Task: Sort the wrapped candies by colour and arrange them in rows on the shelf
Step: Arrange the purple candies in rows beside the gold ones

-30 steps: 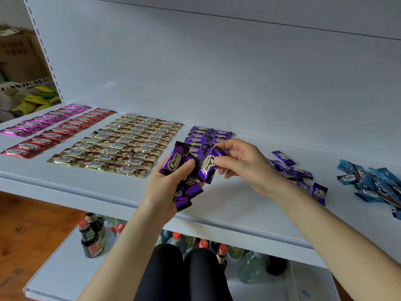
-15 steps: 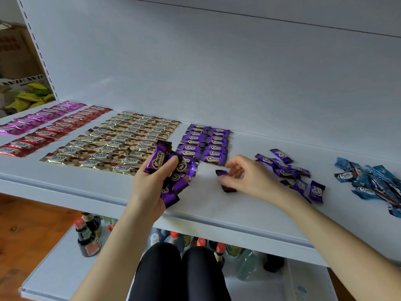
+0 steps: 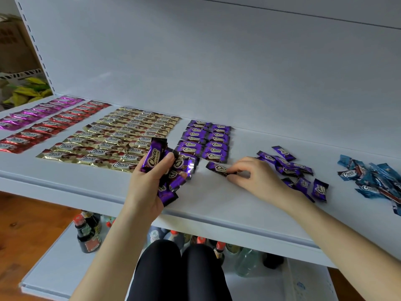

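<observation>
Candy [image 3: 216, 167] just beside purple rows [image 3: 205, 141]

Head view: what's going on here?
A person sorts candies on the shelf. The left hand holds a bunch of purple candies; the right hand pinches a single purple candy in front of the purple rows. Gold rows, red rows and pink rows lie left; a loose purple pile and a blue pile sit right.

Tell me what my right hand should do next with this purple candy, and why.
Probably square the purple candy up under the right purple column and let go. The right hand pinches it on the shelf, askew, just in front of that column's last candy, and the left hand holds a bunch more.
</observation>
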A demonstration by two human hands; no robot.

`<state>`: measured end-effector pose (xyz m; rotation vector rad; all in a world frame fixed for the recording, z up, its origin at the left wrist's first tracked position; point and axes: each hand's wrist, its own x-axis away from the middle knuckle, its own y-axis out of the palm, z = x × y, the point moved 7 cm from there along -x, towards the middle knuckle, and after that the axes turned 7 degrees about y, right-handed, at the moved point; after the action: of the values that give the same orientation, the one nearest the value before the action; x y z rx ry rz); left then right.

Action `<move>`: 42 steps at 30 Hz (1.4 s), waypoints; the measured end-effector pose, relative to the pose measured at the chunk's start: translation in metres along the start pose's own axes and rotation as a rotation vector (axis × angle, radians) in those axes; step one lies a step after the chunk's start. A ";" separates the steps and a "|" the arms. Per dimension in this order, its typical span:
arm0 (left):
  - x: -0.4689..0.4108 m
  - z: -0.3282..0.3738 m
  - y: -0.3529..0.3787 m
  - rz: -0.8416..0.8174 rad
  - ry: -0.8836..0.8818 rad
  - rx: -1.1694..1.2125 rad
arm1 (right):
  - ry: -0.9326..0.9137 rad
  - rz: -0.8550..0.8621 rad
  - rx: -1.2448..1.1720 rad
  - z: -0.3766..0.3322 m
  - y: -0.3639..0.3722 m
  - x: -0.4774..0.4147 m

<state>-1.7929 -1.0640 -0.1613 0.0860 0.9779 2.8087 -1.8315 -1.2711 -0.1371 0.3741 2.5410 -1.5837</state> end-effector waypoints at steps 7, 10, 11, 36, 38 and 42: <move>0.002 0.001 0.002 -0.016 -0.003 0.003 | 0.000 0.034 -0.021 -0.004 0.011 -0.016; 0.002 0.001 0.002 -0.021 0.000 0.008 | -0.017 0.076 -0.032 -0.003 0.013 -0.017; 0.002 0.001 0.002 -0.024 0.000 0.007 | -0.032 0.091 -0.032 -0.003 0.014 -0.016; 0.003 0.000 0.004 -0.029 -0.004 0.006 | -0.117 0.216 -0.111 -0.005 0.011 -0.010; 0.004 0.000 0.005 -0.021 -0.011 0.005 | -0.102 0.255 -0.173 -0.006 0.006 -0.009; 0.007 0.000 0.011 -0.035 -0.019 0.011 | 0.010 0.137 -0.389 -0.018 -0.004 -0.007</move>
<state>-1.8016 -1.0712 -0.1540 0.0960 0.9806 2.7656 -1.8254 -1.2573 -0.1241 0.4947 2.6812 -1.0124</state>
